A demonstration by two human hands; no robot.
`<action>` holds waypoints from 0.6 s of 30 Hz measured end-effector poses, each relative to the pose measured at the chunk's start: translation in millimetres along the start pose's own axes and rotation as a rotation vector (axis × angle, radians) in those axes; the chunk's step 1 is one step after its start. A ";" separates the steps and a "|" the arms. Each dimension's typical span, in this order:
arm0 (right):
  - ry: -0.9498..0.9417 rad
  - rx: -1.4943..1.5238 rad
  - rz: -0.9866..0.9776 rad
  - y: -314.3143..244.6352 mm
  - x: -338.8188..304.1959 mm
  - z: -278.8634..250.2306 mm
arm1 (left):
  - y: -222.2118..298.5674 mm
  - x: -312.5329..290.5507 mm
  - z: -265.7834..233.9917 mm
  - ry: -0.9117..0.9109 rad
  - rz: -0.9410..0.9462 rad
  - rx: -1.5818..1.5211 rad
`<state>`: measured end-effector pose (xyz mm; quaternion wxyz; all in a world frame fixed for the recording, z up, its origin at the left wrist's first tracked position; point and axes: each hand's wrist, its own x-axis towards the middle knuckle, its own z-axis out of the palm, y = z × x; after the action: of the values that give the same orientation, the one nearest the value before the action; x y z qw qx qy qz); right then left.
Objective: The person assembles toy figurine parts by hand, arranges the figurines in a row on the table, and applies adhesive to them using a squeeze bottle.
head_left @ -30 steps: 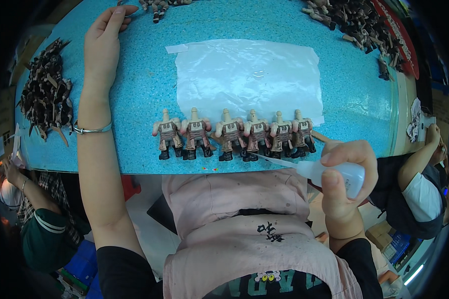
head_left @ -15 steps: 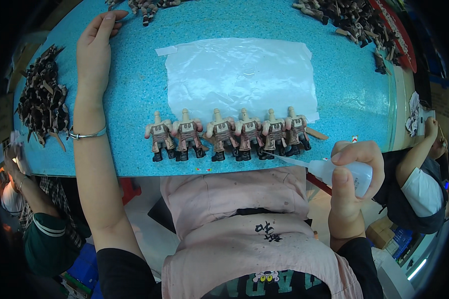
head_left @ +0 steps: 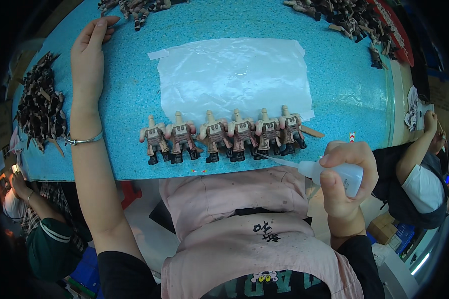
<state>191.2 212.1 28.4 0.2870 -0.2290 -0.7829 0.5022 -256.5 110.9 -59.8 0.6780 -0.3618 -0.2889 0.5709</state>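
My right hand (head_left: 351, 174) is wrapped round a white translucent squeeze bottle (head_left: 309, 170). The bottle's long thin nozzle points left, its tip at the dark boots of one figure (head_left: 268, 130). That headless toy figure lies in a row of several alike, with pale torsos, brown clothing and black boots, along the table's near edge. Whether the tip touches it, I cannot tell. My left hand (head_left: 91, 42) is stretched to the far left, loosely open with bent fingers. Its fingertips are close to a pile of figure parts (head_left: 137, 12), and nothing shows in them.
A white plastic sheet (head_left: 234, 74) is taped to the blue table (head_left: 129, 89) behind the row. Dark figure parts are heaped at the left (head_left: 41, 102) and far right (head_left: 349, 20). A wooden stick (head_left: 313, 132) lies at the row's right end. Other people work on both sides.
The whole view has shifted slightly, moving the row and sheet a little left in the picture. My right hand still holds the bottle with its tip by the same figure. My left hand remains far left.
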 end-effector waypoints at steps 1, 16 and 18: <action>-0.005 0.014 0.025 -0.5 -0.4 -0.3 | 0.7 0.5 -0.2 0.001 0.001 0.002; 0.185 0.031 0.101 -2.7 -20.4 -23.5 | -2.3 -0.3 0.9 0.018 0.039 0.057; 0.178 0.001 0.099 -1.3 -20.8 -23.3 | -3.2 0.0 1.0 0.020 0.039 0.049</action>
<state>222.2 213.4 32.7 0.3304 -0.3112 -0.7418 0.4937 -255.5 110.8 -56.6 0.6784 -0.3564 -0.2608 0.5872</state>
